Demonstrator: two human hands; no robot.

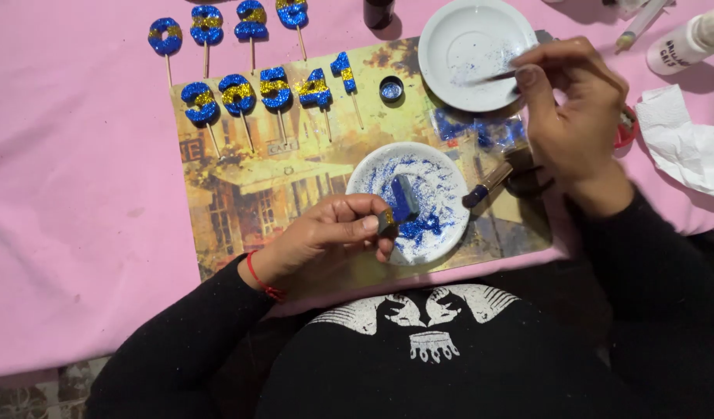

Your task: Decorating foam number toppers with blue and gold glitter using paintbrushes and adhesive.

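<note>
My left hand (326, 237) pinches a small number-shaped piece (400, 206), blue glitter on top and gold below, over a white plate (450, 233) strewn with blue glitter. My right hand (570, 116) holds a thin brush (493, 76) whose tip rests in a second white plate (442, 35) that has a faint smear of glue and glitter. A thicker brush (489, 185) with a dark blue tip lies between the two plates, under my right wrist.
Several glittered blue-and-gold number picks (275, 89) lie in two rows on a printed placemat (248, 194) and the pink cloth (70, 171). A small glitter pot (390, 89), a white glue bottle (687, 43) and crumpled tissue (687, 143) sit nearby.
</note>
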